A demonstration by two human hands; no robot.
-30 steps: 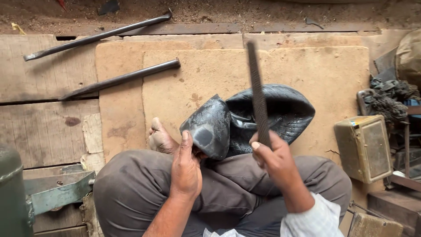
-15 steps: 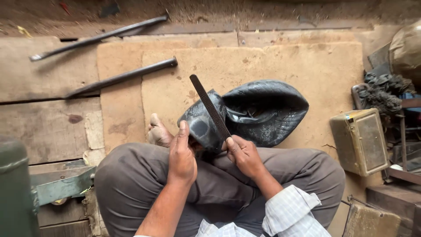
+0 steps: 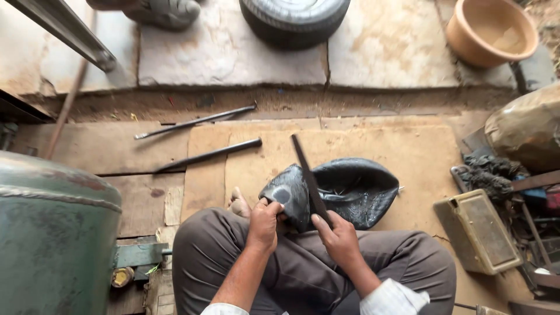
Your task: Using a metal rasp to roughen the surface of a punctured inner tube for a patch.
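clamped: my left hand (image 3: 263,223) on black rubber tube (image 3: 344,191), my right hand (image 3: 339,238) on flat file (image 3: 309,178); two iron bars (image 3: 209,154) beyond, one green tank (image 3: 52,233) left, one tyre (image 3: 294,20).

Both forearms were extended from the lower centre of the frame over crossed legs. The left hand (image 3: 263,219) was clenched, knuckles up; the right hand (image 3: 338,236) was closed, thumb forward.

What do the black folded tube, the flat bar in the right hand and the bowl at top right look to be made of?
Black folded tube: likely rubber, dull sheen, limp creases. Flat bar in the right hand: apparently metal, dark, straight and thin-edged. Bowl: probably plastic or clay, matt orange-tan, smooth rim.
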